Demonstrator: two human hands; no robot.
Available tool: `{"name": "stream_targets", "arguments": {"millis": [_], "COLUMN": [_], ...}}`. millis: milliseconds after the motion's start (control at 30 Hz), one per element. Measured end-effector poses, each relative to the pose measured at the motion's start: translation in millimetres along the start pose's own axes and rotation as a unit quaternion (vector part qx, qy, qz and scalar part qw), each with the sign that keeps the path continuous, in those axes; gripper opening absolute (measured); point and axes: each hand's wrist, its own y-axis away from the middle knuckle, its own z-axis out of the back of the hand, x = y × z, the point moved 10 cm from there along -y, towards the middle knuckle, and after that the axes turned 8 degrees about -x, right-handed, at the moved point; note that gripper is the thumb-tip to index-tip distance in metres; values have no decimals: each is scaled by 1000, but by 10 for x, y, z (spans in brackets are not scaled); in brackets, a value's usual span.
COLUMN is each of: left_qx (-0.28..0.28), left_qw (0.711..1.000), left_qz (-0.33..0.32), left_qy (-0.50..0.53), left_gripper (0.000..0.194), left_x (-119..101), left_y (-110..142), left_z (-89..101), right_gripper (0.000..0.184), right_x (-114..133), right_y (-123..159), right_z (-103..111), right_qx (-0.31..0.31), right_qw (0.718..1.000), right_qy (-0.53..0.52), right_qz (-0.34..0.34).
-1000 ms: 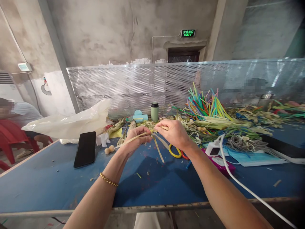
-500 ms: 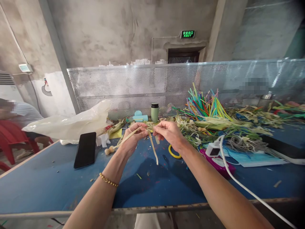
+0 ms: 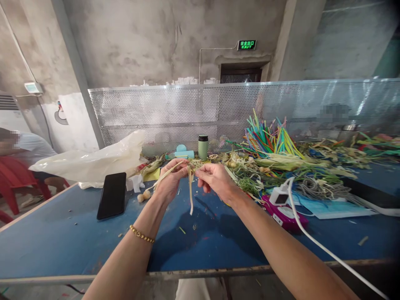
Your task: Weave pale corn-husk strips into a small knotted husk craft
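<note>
Pale, flat husk-like strips (image 3: 191,193) are pinched between the fingers of my left hand (image 3: 171,178), above the middle of the blue table. One end hangs down toward the tabletop and another lies back across the wrist. My right hand (image 3: 213,178) is closed at the thumb and forefinger, meeting the same strips close to the left fingertips. The exact spot of its grip is small and partly hidden. Beside my left wrist lie small round beige balls (image 3: 144,196).
A black phone (image 3: 111,196) and a plastic bag (image 3: 93,162) lie left. Behind my hands stands a green tumbler (image 3: 203,148). To the right are colourful pipe cleaners (image 3: 270,137), heaped husks (image 3: 250,177), a purple power strip (image 3: 289,216) and a white cable (image 3: 300,221). A person (image 3: 34,146) sits far left.
Both hands have shifted slightly left. The hanging strip end has swung left and hangs straighter. My right hand and forearm now cover most of the yellow ring.
</note>
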Motion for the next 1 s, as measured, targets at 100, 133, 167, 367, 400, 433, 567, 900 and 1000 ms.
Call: {"name": "stream_targets", "arguments": {"millis": [100,133,167,367,400,433,567,900,1000], "left_qx": [16,16,12,-9,-7,-3,18,27,50], "left_qw": [999,998,997,992,992,991,989,988,984], "left_qz": [37,50,61,100,104,108,124,144,169], "left_qy": [36,45,52,74,75,76,74,43,32], "left_gripper": [29,28,27,19,19,18,23,26,31], "left_x": [72,93,109,151,150,150,153,248,321], "left_y": [-1,-3,-7,-20,-19,-16,1,-19,26], "left_z": [-22,-20,-12,9,0,-10,-45,41,-12], "right_gripper": [28,27,26,22,20,19,14,46,44], "right_x": [-34,-38,-41,-104,-112,-117,-104,249,274], "right_y": [7,9,10,16,20,25,41,-98,-134], "right_z": [-59,-73,-86,-117,-126,-136,-151,389,455], "right_qx": [17,20,23,23,26,30,38,-90,-96], "right_qw": [1000,1000,1000,999,999,999,999,978,977], "right_qy": [-9,-11,-13,-4,-1,2,20,122,105], "right_qz": [-10,-11,-12,-31,-34,-35,-27,146,159]}}
